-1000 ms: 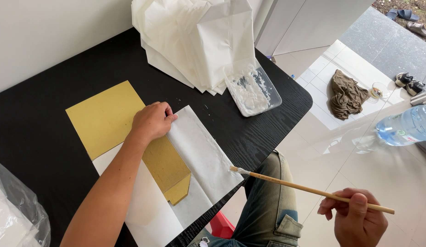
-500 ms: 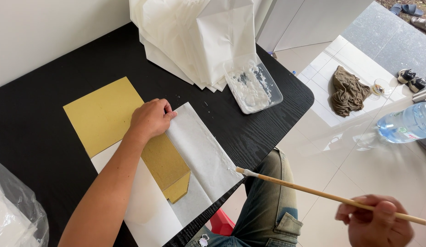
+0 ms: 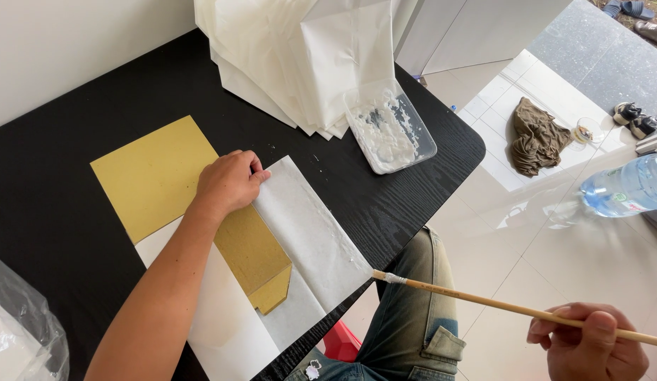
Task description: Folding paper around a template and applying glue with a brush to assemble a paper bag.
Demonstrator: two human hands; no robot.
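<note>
Brush (image 3: 512, 307) lies slantwise across the lower right of the frame, its handle gripped in the closed fingers of the right hand (image 3: 589, 346), its tip touching the near edge of the white sheet (image 3: 307, 240) at centre. Farther up-left, the left hand (image 3: 226, 183) presses flat on that sheet and the gold paper (image 3: 152, 176) on the black bench (image 3: 60, 240); the paste tray (image 3: 392, 127) sits beyond.

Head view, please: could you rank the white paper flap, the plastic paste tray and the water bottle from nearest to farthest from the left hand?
Measured from the left hand:
1. White paper flap: under the fingertips, just right of the hand.
2. Plastic paste tray: farther right and up, by the table's edge.
3. Water bottle: far right, on the floor.
</note>
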